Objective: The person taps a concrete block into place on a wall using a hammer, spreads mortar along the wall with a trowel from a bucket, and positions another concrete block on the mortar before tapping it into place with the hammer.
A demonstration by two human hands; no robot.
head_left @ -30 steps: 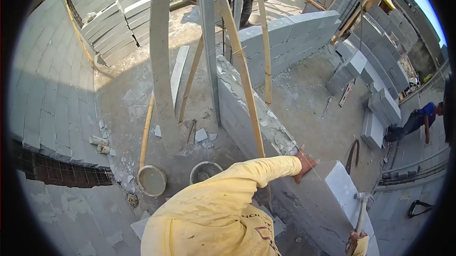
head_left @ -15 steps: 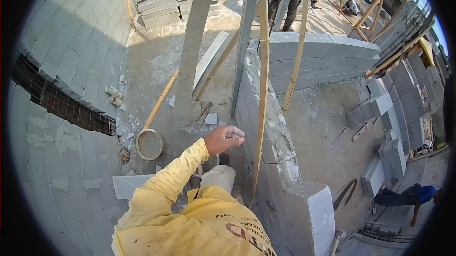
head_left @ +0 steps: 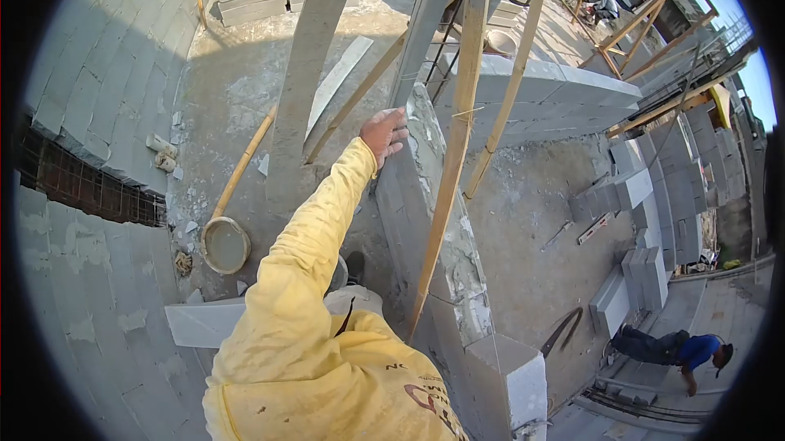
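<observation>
My left hand (head_left: 384,135), in a yellow sleeve, reaches forward to the far part of a low grey block wall (head_left: 446,220). Its fingers are apart and hold nothing. The fingertips are at the left edge of the wall's top, which carries rough, patchy mortar; whether they press on it I cannot tell. Close beyond the hand rises a grey upright post (head_left: 425,24). A wooden batten (head_left: 458,138) slants up along the wall. At the near end, a pale block (head_left: 511,376) stands on the wall. My right hand is out of view.
A round bucket (head_left: 226,246) of greyish liquid stands on the floor at left, near a bamboo pole (head_left: 245,159). A flat block (head_left: 204,322) lies beside me. Stacked blocks (head_left: 642,277) are at right, where a person in blue (head_left: 695,351) bends over. Other people crouch far back.
My left hand has moved forward from beside the wall to its far top edge, and the arm is straighter. The view has shifted, and the person in blue shows more fully.
</observation>
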